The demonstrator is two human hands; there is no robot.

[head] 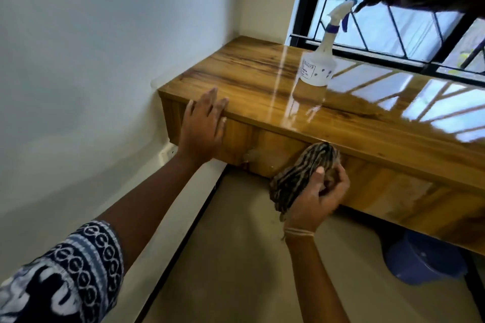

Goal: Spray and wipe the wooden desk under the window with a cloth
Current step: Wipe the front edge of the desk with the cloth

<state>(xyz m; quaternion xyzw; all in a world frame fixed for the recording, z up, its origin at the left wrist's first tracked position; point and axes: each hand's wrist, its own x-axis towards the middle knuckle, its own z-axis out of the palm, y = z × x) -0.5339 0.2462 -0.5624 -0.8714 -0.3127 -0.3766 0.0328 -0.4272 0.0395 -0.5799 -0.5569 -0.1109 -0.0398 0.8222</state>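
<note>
A blue bucket (425, 261) is sitting on the floor (236, 257); a wall socket (168, 154) is showing on the white wall (78, 60).

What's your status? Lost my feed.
Left hand flat on desk edge. Right hand grips cloth against desk front. Spray bottle upright on top, clear of both.
</note>
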